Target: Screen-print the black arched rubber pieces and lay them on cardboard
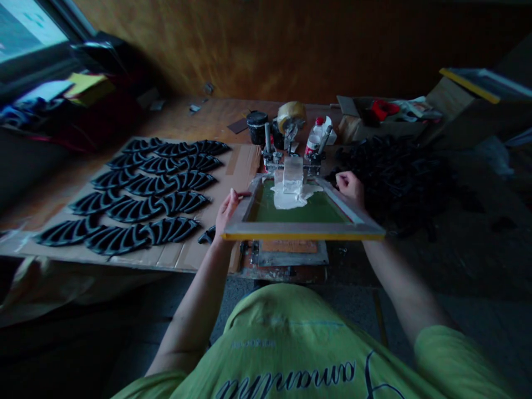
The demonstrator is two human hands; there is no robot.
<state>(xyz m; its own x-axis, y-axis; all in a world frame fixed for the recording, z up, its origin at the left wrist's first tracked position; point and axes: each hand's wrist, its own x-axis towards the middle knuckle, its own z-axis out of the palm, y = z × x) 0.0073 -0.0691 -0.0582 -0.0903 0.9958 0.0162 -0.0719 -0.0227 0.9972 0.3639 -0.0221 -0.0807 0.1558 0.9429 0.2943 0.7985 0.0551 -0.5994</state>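
At the centre of the frame, the left hand (228, 213) grasps the left rail of the printing screen (303, 230), the right hand (351, 188) grips its right rail, and black pieces (137, 205) lie in rows at centre left.

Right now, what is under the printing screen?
Below the front edge of the printing screen shows an orange-brown board on a grey metal plate. Whatever lies farther back is covered by the green mesh and white ink.

Fifteen black curved pieces (133, 209) laid out, five rows of three. One printing screen (303, 228), one squeegee (293, 174), one bottle (315, 138), one tape roll (291, 113), one black pot (257, 126).
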